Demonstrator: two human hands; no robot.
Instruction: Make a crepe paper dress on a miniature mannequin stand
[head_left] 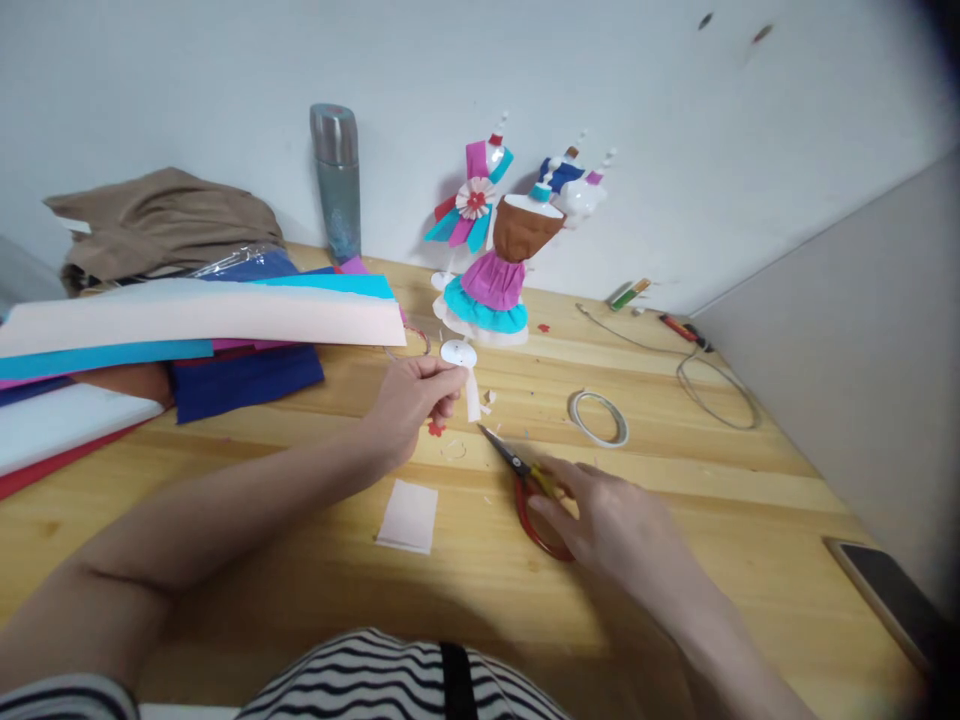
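While the left hand point(420, 405) pinches a narrow pale-pink paper strip point(472, 398) between thumb and fingers, inward from the back edge of the pale wooden table point(300, 560), the right hand point(611, 510) grips red-handled metal scissors point(517, 463), tips near the strip; pale-pink paper rectangle point(407, 517), nearer the front edge

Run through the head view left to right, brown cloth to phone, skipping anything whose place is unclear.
Brown cloth → metal insulated bottle → rectangular pale pink paper piece → narrow pale pink paper strip → scissors → roll of tape → phone.
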